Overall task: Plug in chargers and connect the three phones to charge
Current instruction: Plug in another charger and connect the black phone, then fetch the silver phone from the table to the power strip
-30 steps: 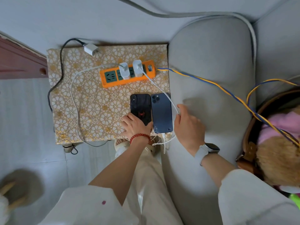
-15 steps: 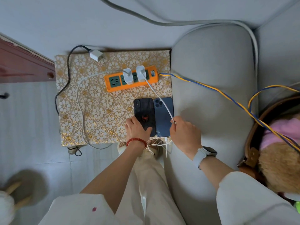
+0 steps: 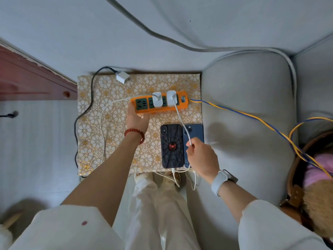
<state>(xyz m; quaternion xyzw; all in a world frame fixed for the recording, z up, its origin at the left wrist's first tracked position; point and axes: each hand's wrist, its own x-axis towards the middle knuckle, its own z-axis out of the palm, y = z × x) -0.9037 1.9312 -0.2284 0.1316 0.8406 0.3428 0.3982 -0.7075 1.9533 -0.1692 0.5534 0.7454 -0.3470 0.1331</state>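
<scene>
Two phones lay side by side on the near right part of a gold floral table (image 3: 100,141), long axes running near to far, camera ends pointing far. The black spider-web phone (image 3: 171,146) sat on the left, touching the dark blue phone (image 3: 195,131) on its right; a white plug entered the black phone's near end. Beyond them an orange power strip (image 3: 159,105) lay with its long axis left to right, carrying two white chargers (image 3: 157,100) upright in its sockets. The left hand (image 3: 137,119) gripped the strip's left end. The right hand (image 3: 202,157), over the blue phone, pinched a white cable (image 3: 182,121) running from the right charger. A third white charger (image 3: 122,77) on a black cord lay unplugged at the table's far edge.
</scene>
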